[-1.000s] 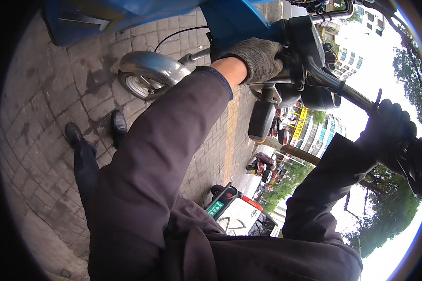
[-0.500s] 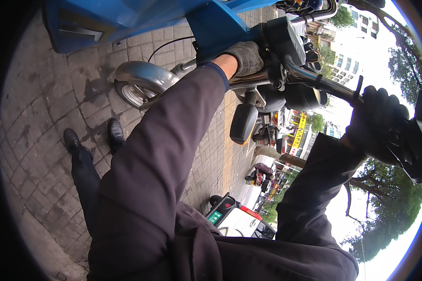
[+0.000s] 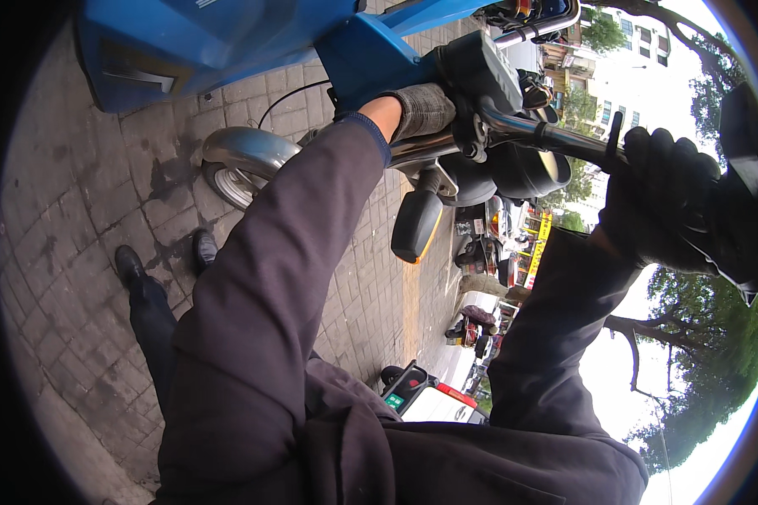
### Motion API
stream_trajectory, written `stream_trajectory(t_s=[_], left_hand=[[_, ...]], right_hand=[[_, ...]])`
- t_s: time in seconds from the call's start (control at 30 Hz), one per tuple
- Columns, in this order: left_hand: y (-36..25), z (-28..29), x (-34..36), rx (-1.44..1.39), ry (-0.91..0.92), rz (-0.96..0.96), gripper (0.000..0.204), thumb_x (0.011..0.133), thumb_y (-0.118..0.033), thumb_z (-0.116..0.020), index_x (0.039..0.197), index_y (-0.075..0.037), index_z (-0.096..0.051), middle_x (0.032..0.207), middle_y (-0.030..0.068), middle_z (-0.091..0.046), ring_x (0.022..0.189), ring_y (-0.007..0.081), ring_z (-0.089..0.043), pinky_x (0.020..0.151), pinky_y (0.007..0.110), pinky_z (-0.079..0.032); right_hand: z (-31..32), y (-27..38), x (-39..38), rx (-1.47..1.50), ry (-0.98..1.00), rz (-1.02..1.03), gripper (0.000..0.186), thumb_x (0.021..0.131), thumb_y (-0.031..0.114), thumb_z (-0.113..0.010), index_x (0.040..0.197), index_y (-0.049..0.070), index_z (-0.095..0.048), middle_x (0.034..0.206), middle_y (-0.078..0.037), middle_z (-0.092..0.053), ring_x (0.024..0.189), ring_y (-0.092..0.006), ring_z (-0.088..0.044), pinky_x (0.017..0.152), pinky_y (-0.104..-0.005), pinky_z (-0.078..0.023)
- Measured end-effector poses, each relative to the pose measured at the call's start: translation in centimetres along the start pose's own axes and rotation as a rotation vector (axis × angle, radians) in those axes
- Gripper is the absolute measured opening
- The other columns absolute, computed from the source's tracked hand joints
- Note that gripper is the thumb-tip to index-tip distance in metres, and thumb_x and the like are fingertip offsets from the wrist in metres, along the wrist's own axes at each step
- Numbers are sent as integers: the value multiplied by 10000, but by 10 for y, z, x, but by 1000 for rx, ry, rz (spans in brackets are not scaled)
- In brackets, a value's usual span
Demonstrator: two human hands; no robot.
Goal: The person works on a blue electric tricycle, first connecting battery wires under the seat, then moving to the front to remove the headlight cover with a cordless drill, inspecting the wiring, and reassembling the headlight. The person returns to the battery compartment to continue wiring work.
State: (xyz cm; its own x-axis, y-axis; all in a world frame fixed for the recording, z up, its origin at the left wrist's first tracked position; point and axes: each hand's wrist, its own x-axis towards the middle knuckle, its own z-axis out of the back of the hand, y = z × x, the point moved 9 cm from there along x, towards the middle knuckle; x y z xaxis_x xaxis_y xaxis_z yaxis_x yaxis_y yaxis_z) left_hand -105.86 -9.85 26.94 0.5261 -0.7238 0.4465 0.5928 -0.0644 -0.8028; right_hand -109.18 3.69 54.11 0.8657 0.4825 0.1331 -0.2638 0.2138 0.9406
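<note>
My left hand [image 3: 425, 111], in a grey knit glove, is closed beside the steering head, between the blue front panel [image 3: 366, 55] and the metal tube below the handlebar. Its fingertips and whatever they hold are hidden. My right hand [image 3: 661, 198], in a black glove, wraps round the end of the chrome handlebar [image 3: 556, 136], next to a thin lever. Close to my left hand are a dark instrument box [image 3: 477, 71], a black round headlight [image 3: 526, 171] and a turn signal [image 3: 417, 225] with an orange edge. The front wheel's silver mudguard [image 3: 248, 150] shows past my left sleeve.
A large blue body panel [image 3: 219, 46] fills the upper left. Grey paving [image 3: 84, 311] lies beneath, with someone's black shoes [image 3: 129, 265] on it. A white vehicle [image 3: 438, 406], parked motorbikes [image 3: 472, 252], a rider [image 3: 477, 318] and trees [image 3: 707, 337] are beyond.
The handlebar, headlight and both hands sit slightly further left in view, and my right hand is higher. The white vehicle shows less. Both hands keep their places on the bike.
</note>
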Motion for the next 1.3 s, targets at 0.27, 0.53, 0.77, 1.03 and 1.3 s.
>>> stream_trajectory(t_s=[0.27, 0.53, 0.77, 1.03, 1.3], left_hand=[[-18, 2, -11, 459, 5, -140, 195, 880, -146, -542, 910, -105, -730, 913, 108, -717, 894, 278, -695, 788, 374, -533], [-6, 1, -22, 650, -172, 24, 164, 884, -161, -564, 937, -128, -716, 949, 83, -709, 954, 250, -668, 849, 356, -493], [-16, 29, -55, 289, -464, 57, 188, 909, -123, -518, 1013, -71, -666, 978, 133, -671, 939, 296, -631, 837, 381, -516], [27, -7, -67, -1307, -438, 541, 309, 984, -312, -482, 1124, -88, -642, 916, 46, -670, 768, 172, -640, 733, 345, -565], [9, 16, -62, -1244, -699, 364, 350, 962, -264, -507, 1250, -76, -572, 1143, 112, -641, 1048, 228, -633, 937, 381, -543]], right_hand=[[-12, 5, 8, 60, 203, 73, 838, 763, 884, -356, 902, 79, -544, 682, -45, -519, 584, -196, -511, 563, -341, -413], [-34, 20, 0, -42, 223, 227, 761, 975, 653, -293, 1188, -1, -619, 701, -60, -580, 535, -154, -511, 506, -283, -412], [41, 25, -70, -74, -484, 200, 707, 975, 596, -359, 1203, -39, -572, 942, -159, -646, 795, -259, -612, 719, -365, -480], [81, -58, -236, 101, -611, -5, 517, 955, 376, -587, 1183, -87, -564, 1038, -208, -672, 870, -257, -683, 782, -360, -562], [22, -206, -369, 358, -788, -440, 470, 923, 339, -650, 1137, -77, -602, 981, -166, -684, 834, -185, -670, 754, -309, -547]])
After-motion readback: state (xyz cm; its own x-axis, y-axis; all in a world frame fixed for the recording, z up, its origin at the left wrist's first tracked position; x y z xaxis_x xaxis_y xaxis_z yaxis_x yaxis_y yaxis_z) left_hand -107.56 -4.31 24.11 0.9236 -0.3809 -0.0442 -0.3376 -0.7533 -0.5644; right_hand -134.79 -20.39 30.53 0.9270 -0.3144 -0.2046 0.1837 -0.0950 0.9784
